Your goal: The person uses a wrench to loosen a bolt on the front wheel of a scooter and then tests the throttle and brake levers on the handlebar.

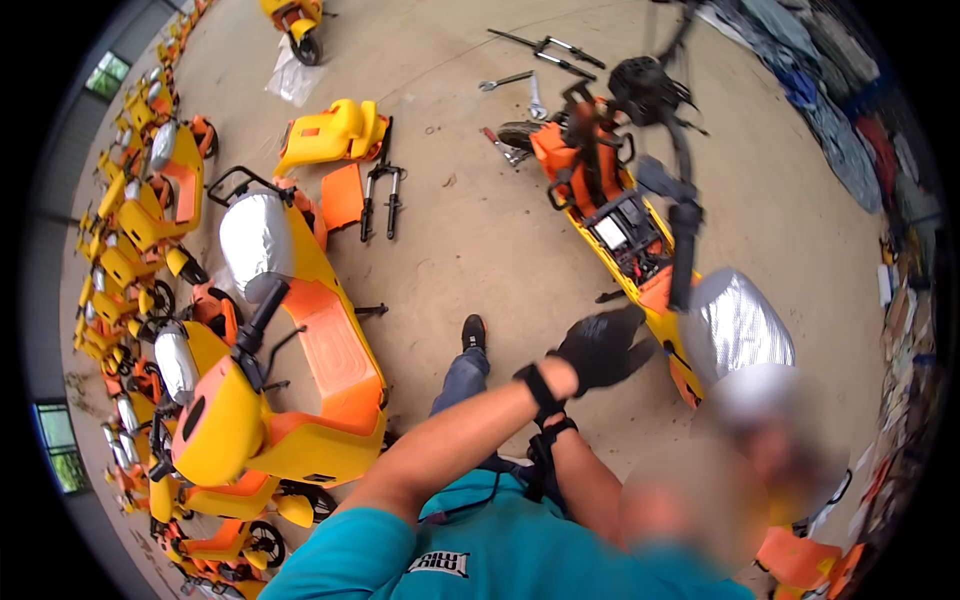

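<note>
"Where is the left hand?"

"The left hand (603, 350), in a black glove, is right of centre, beside the near end of the right scooter (632, 245). I can't tell whether it touches it."

"And its fingers?"

"Loosely parted, with nothing seen between them. The right forearm (588, 485) comes up nearer, but the left wrist hides that hand, so I can't tell how its fingers are."

"How does the right scooter lie in the scene?"

"It runs from near the glove toward the far side. Its middle is uncovered: a white box (612, 233) sits among dark parts. A silver cover (742, 325) is just right of its near end."

"What's on the floor (455, 240)?"

"Wrenches (537, 98) and a fork set (548, 50) lie beyond the scooter's far end. Farther left are a yellow panel (335, 135), an orange plate (343, 195) and another fork (381, 200)."

"And at left?"

"The left scooter (325, 340) stands near, with its own silver cover (255, 240); behind it, many more yellow scooters (150, 215) line the far left."
</note>
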A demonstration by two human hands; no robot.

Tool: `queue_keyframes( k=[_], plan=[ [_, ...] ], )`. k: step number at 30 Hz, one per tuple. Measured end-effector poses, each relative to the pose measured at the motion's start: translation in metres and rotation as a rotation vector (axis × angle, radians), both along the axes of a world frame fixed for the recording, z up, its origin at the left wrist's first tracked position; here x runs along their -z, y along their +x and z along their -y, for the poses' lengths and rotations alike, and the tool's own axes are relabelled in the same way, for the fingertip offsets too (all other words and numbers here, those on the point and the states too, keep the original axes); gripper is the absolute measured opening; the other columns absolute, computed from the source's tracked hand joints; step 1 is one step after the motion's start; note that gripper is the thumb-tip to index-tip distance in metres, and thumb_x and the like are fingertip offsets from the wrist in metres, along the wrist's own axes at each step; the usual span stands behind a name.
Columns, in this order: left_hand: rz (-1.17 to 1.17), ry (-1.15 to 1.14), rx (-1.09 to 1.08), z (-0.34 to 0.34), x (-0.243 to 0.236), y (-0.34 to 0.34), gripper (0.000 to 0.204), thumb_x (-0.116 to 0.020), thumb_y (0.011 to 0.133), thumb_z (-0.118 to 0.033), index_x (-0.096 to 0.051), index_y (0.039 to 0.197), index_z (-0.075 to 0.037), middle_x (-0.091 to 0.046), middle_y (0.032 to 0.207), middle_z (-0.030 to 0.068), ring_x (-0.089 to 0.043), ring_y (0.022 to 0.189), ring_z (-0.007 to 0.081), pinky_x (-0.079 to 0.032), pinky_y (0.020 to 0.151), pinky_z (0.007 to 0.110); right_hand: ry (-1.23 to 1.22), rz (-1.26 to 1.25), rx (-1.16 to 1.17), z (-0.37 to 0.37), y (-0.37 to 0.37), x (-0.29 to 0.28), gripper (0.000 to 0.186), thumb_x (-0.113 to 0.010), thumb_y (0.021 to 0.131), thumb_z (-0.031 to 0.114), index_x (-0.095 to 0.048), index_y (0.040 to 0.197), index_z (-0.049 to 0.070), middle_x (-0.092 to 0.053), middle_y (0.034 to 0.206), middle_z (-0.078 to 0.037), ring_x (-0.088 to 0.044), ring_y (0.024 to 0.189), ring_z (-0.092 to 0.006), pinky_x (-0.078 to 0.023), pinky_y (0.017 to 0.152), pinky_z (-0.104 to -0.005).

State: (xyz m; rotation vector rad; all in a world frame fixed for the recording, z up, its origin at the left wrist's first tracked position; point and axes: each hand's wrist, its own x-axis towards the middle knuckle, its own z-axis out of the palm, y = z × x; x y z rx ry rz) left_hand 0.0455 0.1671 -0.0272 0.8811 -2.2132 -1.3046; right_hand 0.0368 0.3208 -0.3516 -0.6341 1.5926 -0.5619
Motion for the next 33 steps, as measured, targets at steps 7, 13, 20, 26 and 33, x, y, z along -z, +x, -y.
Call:
queue_keyframes(
  k=[7,13,20,26,33],
  plan=[
    [0.165,0.153,-0.536,0.127,0.004,0.196,0.037,-0.067,0.082,-0.027,-0.057,0.108,-0.001,-0.066,0.084,0.0182,-0.065,0.08,0.0343,-0.051,0.069,0.043,-0.241,-0.466,-0.646,0.226,0.086,0.031,0.035,-0.052,0.088,0.036,-0.065,0.084,0.005,-0.067,0.082,-0.018,-0.064,0.078,-0.0334,-0.051,0.073,-0.0431],
    [0.205,0.195,-0.77,0.211,0.018,0.276,0.034,-0.064,0.086,-0.024,-0.058,0.106,0.002,-0.066,0.072,0.0144,-0.065,0.064,0.0243,-0.05,0.059,0.036,-0.467,-0.734,-0.7,0.409,0.113,-0.032,0.039,-0.049,0.087,0.038,-0.067,0.08,0.003,-0.067,0.089,-0.021,-0.064,0.089,-0.0384,-0.05,0.081,-0.0466],
    [-0.046,0.734,-0.918,0.299,0.068,0.316,0.031,-0.061,0.089,-0.026,-0.058,0.104,0.0,-0.063,0.081,0.0107,-0.062,0.066,0.0166,-0.05,0.059,0.029,-0.331,-0.642,-0.51,0.525,0.085,0.008,0.041,-0.055,0.085,0.039,-0.069,0.076,0.002,-0.068,0.076,-0.018,-0.065,0.078,-0.0354,-0.05,0.078,-0.0445],
    [-0.189,1.081,-1.26,0.384,0.114,0.379,0.024,-0.058,0.091,-0.023,-0.057,0.104,-0.003,-0.064,0.081,0.0106,-0.063,0.066,0.0193,-0.053,0.059,0.03,-0.249,-0.54,-0.469,0.618,0.05,-0.045,0.037,-0.051,0.09,0.031,-0.068,0.07,0.005,-0.07,0.073,-0.01,-0.066,0.074,-0.0274,-0.051,0.072,-0.0408],
    [0.323,1.209,-1.15,0.377,0.201,0.46,0.013,-0.058,0.088,-0.018,-0.057,0.092,-0.006,-0.059,0.075,0.0088,-0.061,0.068,0.0229,-0.05,0.058,0.033,0.06,0.091,0.276,0.745,0.005,-0.07,0.028,-0.055,0.092,0.031,-0.06,0.09,0.003,-0.066,0.085,-0.01,-0.062,0.07,-0.0193,-0.053,0.065,-0.0326]
  ],
)
